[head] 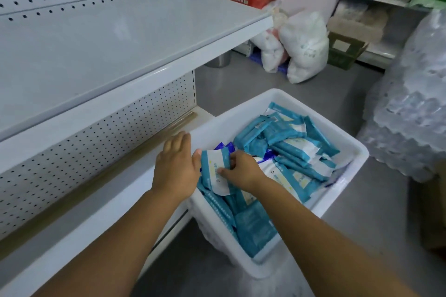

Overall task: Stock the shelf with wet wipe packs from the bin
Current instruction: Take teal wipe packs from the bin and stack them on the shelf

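Two sacks (pixel 304 48) stand beyond the bin (pixel 316 117), right hand (pixel 243 172) pinching a pack (pixel 213 169).

Two bare forearms are stretched forward and down from the lower edge, drawn close together at the wrists. The left grip (pixel 175 168) is held flat, palm down, fingers straight and together, thumb turned toward the right. The right grip (pixel 243 172) is curled, its fingers and thumb pinched on a wet wipe pack (pixel 214 174) just beside the left thumb.

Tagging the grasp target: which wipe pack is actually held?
The pack at the bin's near-left edge, raised, in the right hand's grip; the others lie loose.
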Motion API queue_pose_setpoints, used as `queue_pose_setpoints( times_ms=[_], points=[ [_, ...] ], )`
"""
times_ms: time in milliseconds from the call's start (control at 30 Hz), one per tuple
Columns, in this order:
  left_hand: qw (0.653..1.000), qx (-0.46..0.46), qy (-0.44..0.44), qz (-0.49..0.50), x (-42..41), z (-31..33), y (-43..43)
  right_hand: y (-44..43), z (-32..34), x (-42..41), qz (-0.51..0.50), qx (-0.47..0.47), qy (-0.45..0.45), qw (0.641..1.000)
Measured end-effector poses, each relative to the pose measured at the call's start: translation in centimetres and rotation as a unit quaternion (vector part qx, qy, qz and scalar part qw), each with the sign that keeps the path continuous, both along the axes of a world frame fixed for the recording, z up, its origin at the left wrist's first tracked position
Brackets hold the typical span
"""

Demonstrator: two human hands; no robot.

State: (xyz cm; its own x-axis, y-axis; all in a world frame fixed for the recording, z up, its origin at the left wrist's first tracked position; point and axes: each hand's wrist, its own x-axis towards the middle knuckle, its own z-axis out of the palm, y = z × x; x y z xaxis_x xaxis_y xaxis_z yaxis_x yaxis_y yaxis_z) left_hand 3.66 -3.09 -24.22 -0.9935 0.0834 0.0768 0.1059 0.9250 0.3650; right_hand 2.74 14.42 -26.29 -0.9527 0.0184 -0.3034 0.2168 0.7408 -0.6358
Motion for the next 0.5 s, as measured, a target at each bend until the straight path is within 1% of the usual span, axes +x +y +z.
queue_pose_setpoints(
  times_ms=[167, 233, 300, 400, 500],
  points=[
    [1.0, 0.019, 0.008, 0.0, -0.1, -0.4, -0.2, -0.8, 0.3, 0.2, -0.013, -0.042, 0.004, 0.999],
    [1.0, 0.018, 0.004, -0.001, -0.1, -0.5, -0.2, 0.0, 1.0, 0.6, -0.024, -0.079, 0.004, 0.997],
    [1.0, 0.017, -0.001, -0.002, -0.1, -0.5, -0.3, 1.5, 1.9, 1.1, -0.03, -0.093, 0.005, 0.995],
    [1.0, 0.013, -0.012, -0.001, 0.0, -0.5, -0.3, 4.5, 3.4, 2.4, -0.032, -0.07, -0.007, 0.997],
    [1.0, 0.004, -0.02, 0.001, -0.2, -0.5, -0.3, 7.0, 3.7, 3.8, -0.02, 0.029, -0.045, 0.998]
  ],
)
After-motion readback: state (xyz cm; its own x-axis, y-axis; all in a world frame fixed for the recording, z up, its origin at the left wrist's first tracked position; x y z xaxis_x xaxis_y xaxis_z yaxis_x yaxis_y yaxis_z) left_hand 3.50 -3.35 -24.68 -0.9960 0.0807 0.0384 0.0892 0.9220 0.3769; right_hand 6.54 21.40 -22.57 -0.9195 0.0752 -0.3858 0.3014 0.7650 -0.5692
